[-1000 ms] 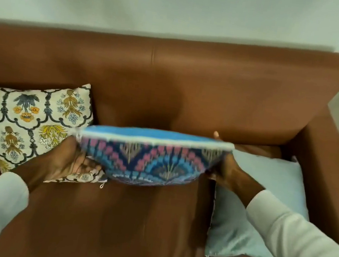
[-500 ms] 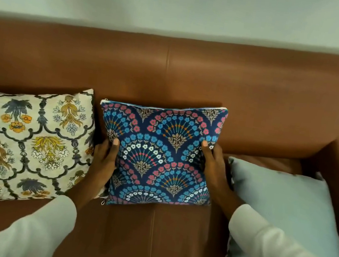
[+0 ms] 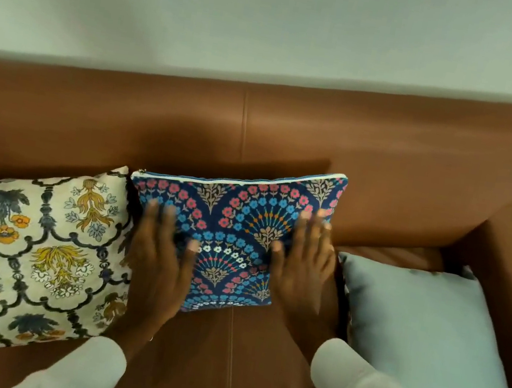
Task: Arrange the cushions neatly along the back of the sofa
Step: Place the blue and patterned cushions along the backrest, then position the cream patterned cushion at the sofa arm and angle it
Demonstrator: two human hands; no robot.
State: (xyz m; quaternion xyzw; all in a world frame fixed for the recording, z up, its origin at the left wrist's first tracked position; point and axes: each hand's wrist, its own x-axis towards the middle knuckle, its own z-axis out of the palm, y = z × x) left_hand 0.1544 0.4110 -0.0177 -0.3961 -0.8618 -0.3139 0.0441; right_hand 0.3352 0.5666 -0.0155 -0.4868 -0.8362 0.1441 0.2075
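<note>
Patting blue fan-print cushion [image 3: 243, 225] flat against sofa back [image 3: 389, 148], middle spot beside floral cushion [image 3: 27, 251]. Left hand [image 3: 159, 255] and right hand [image 3: 302, 265] open-palmed, gripping nothing. Next, probably: stand up pale blue cushion [image 3: 419, 337], lying flat on seat.

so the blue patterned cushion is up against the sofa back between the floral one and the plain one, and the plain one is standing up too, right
Not quite. The plain cushion is lying flat on the seat, not standing, as the head view shows. The rest holds: the blue patterned cushion leans against the sofa back, between the floral cushion and the plain one.
</note>
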